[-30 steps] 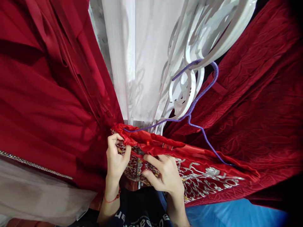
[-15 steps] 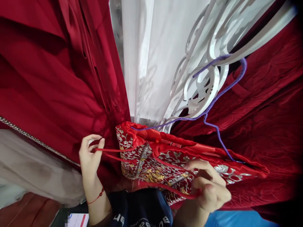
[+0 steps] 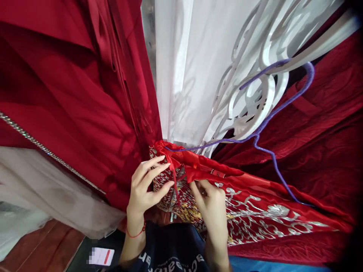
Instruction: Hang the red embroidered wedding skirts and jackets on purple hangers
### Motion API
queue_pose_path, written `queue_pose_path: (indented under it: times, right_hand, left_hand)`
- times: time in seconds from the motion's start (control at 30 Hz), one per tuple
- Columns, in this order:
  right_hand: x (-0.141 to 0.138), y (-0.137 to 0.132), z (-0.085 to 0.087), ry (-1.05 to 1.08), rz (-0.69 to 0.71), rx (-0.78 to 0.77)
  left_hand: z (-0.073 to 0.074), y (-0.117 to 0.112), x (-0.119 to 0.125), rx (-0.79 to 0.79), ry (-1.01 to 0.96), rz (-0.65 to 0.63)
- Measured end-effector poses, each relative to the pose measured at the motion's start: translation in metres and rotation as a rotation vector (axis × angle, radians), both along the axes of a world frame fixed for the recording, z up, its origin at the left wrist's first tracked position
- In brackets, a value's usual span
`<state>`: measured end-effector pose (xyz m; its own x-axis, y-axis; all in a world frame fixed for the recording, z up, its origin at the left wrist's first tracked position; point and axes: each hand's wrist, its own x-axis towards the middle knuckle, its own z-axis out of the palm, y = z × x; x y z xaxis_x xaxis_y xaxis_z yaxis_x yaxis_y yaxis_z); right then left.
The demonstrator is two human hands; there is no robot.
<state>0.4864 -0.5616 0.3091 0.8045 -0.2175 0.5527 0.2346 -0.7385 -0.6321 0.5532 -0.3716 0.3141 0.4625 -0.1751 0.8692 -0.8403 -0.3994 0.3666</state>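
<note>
A red garment (image 3: 249, 211) with silver and gold embroidery and a bright satin lining hangs by a thin purple hanger (image 3: 266, 121). My left hand (image 3: 149, 185) is at the garment's left part, fingers apart, fingertips close to the satin edge. A thin red ribbon (image 3: 175, 181) dangles just beyond those fingertips. My right hand (image 3: 210, 200) has its fingers bent together at the satin edge by the gap in the garment's top. Its fingertips are partly hidden there, and whether they also hold ribbon is unclear.
The hanger hooks on a white scrolled metal frame (image 3: 266, 102). Dark red cloth (image 3: 56, 94) with a beaded trim hangs at left, over pale tulle (image 3: 56, 185). White fabric (image 3: 195, 75) hangs behind. A lit phone (image 3: 102, 256) lies at lower left.
Both hands have moved inward to the gap in the garment's top. The ribbons stretched out between them have been let go by the left hand and now hang looser.
</note>
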Motion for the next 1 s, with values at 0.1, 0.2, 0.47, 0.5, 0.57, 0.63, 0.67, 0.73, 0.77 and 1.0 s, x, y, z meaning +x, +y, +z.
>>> queue_pose_path:
  times: [0.1,0.2,0.47,0.5,0.57,0.63,0.67,0.73,0.77,1.0]
  right_hand:
    - [0.007,0.011,-0.003,-0.127,-0.052,0.092]
    - [0.013,0.026,-0.009,-0.181,-0.064,0.133]
    - [0.028,0.044,-0.027,-0.418,-0.233,0.098]
    - [0.028,0.045,-0.027,-0.431,-0.239,0.112]
    - [0.027,0.048,-0.026,-0.408,-0.233,0.169]
    - [0.021,0.05,-0.024,-0.344,-0.197,0.213]
    - [0.017,0.05,-0.024,-0.317,-0.173,0.217]
    - [0.009,0.052,-0.023,-0.295,-0.13,0.182]
    - [0.005,0.053,-0.023,-0.298,-0.12,0.151]
    - [-0.007,0.064,-0.028,-0.32,-0.234,-0.009]
  left_hand:
    - [0.002,-0.016,0.006,0.078,-0.002,0.032]
    - [0.003,-0.028,0.012,0.047,-0.016,0.087]
    - [-0.009,-0.017,0.019,0.063,-0.025,-0.091]
    - [-0.009,-0.015,0.019,0.063,-0.028,-0.109]
    - [-0.009,-0.015,0.017,0.043,-0.045,-0.114]
    - [-0.007,-0.018,0.015,-0.007,-0.071,-0.107]
    - [-0.006,-0.019,0.015,-0.036,-0.083,-0.104]
    - [-0.005,-0.023,0.013,-0.09,-0.101,-0.103]
    - [-0.005,-0.024,0.012,-0.106,-0.105,-0.104]
    - [-0.005,-0.025,0.007,-0.187,-0.141,-0.105]
